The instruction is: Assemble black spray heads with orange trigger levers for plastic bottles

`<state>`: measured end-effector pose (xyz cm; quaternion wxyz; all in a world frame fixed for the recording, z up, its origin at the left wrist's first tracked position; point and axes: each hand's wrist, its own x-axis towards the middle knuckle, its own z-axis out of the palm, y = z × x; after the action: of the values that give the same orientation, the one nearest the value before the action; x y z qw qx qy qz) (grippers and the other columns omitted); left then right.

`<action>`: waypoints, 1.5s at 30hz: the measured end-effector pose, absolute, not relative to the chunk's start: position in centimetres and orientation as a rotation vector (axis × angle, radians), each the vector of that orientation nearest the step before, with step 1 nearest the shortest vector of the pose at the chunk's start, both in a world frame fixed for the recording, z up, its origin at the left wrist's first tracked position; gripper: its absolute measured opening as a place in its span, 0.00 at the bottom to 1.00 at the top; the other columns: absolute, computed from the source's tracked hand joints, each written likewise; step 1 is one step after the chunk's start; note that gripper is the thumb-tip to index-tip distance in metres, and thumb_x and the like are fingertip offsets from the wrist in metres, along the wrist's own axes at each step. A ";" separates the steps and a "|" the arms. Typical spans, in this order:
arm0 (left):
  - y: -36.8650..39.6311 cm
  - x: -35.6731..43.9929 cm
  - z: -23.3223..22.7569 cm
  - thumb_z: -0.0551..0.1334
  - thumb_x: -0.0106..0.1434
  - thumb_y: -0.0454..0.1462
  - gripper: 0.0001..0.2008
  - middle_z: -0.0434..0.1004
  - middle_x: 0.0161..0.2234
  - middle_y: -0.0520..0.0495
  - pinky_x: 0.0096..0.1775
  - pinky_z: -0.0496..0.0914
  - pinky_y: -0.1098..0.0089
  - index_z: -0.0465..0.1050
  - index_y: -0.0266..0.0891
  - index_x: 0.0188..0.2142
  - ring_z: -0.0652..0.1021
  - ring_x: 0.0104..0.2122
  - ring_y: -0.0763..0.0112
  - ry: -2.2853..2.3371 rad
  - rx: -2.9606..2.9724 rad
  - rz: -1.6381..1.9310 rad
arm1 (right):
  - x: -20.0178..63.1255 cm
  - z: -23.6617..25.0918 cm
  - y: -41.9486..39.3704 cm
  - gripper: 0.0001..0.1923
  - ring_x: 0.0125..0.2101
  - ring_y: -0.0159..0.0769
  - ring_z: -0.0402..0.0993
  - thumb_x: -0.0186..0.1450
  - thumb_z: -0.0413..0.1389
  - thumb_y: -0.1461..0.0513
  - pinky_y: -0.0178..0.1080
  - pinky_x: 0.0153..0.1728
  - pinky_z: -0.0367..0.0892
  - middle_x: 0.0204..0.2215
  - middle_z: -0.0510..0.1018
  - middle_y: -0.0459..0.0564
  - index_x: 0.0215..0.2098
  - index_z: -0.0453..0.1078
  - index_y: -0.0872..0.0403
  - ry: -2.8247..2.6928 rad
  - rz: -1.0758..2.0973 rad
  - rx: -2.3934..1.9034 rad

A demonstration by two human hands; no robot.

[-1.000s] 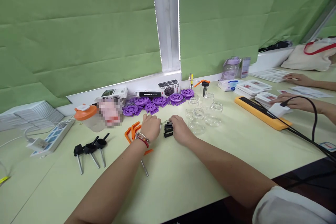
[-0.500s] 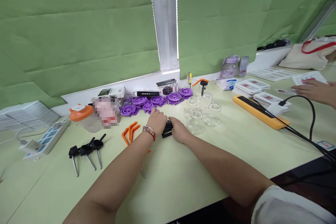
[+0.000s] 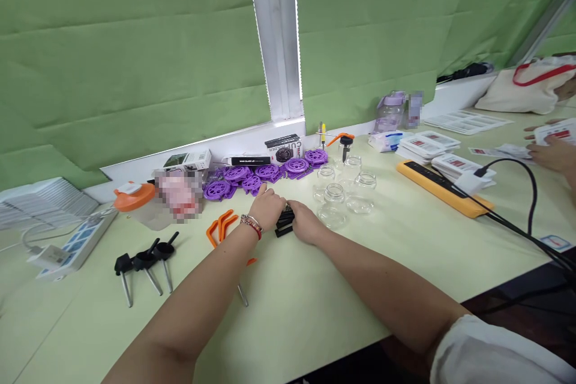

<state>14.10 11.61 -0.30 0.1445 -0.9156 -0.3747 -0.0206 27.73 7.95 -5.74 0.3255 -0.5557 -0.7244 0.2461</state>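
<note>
My left hand (image 3: 267,209) and my right hand (image 3: 306,223) meet at mid-table around a small group of black plastic pieces (image 3: 283,230). Fingers of both hands curl in against these pieces, and the fingertips are partly hidden. Just right of my right hand stand several clear jars (image 3: 332,214). Orange bent handles (image 3: 221,227) lie left of my left wrist, and a metal rod (image 3: 243,295) shows beyond my left forearm. Farther left rest black pieces with metal shafts (image 3: 144,261). Behind the hands lies a row of purple wheel-shaped parts (image 3: 269,173).
An orange-lidded shaker (image 3: 135,198) and a white power strip (image 3: 74,249) are at the left. To the right lie a yellow power strip (image 3: 443,189) with black cables and stacked cards (image 3: 427,147). A co-worker's hand (image 3: 553,153) holds a card at far right.
The whole view has shifted slightly. My hands stay around the black pieces with little visible movement. At far right, the co-worker's hands and card have moved, and a second hand's fingers now show.
</note>
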 end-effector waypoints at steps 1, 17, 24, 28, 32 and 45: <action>11.7 14.1 -0.3 0.52 0.57 0.26 0.12 0.75 0.26 0.42 0.48 0.54 0.56 0.73 0.37 0.28 0.70 0.36 0.61 -1.108 -2.655 -0.063 | 27.7 -5.8 8.0 0.27 0.46 0.39 0.66 0.53 0.46 0.76 0.38 0.45 0.59 0.46 0.72 0.58 0.50 0.62 0.59 -1.902 0.643 -1.464; 12.5 13.5 0.6 0.55 0.56 0.31 0.11 0.79 0.32 0.46 0.46 0.55 0.57 0.76 0.40 0.31 0.73 0.38 0.62 -1.443 -2.795 -0.359 | 27.9 -5.9 8.0 0.29 0.51 0.41 0.64 0.55 0.47 0.74 0.39 0.50 0.58 0.51 0.69 0.59 0.55 0.59 0.60 -1.946 0.637 -1.492; 13.9 13.2 -0.1 0.54 0.57 0.33 0.13 0.80 0.34 0.45 0.49 0.56 0.55 0.77 0.39 0.35 0.75 0.37 0.63 -1.772 -2.653 -0.400 | 27.8 -5.8 7.9 0.33 0.55 0.43 0.61 0.55 0.47 0.75 0.42 0.54 0.57 0.55 0.65 0.61 0.60 0.53 0.61 -1.892 0.701 -1.540; 14.8 13.7 -1.4 0.55 0.55 0.32 0.12 0.80 0.34 0.45 0.49 0.57 0.56 0.77 0.39 0.35 0.75 0.37 0.61 -1.878 -2.598 -0.348 | 27.8 -5.4 7.7 0.35 0.55 0.44 0.61 0.56 0.46 0.75 0.44 0.54 0.58 0.56 0.64 0.63 0.62 0.50 0.63 -1.878 0.751 -1.527; 15.4 14.4 -2.4 0.57 0.52 0.30 0.12 0.80 0.32 0.45 0.49 0.57 0.56 0.77 0.40 0.32 0.76 0.36 0.61 -1.860 -2.636 -0.247 | 27.8 -5.0 7.5 0.35 0.57 0.43 0.58 0.56 0.46 0.74 0.44 0.56 0.56 0.58 0.61 0.63 0.62 0.49 0.64 -1.852 0.768 -1.526; 15.0 14.8 -1.8 0.57 0.48 0.26 0.17 0.80 0.34 0.45 0.50 0.58 0.58 0.78 0.41 0.35 0.76 0.37 0.61 -1.779 -2.744 -0.111 | 27.8 -5.9 7.9 0.35 0.58 0.43 0.57 0.54 0.47 0.75 0.43 0.57 0.54 0.58 0.61 0.63 0.61 0.51 0.65 -1.865 0.707 -1.510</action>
<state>14.81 14.99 -1.76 -0.0653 -0.8368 -0.5426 -0.0339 27.84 7.92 -5.86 0.3148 -0.5729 -0.7076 0.2683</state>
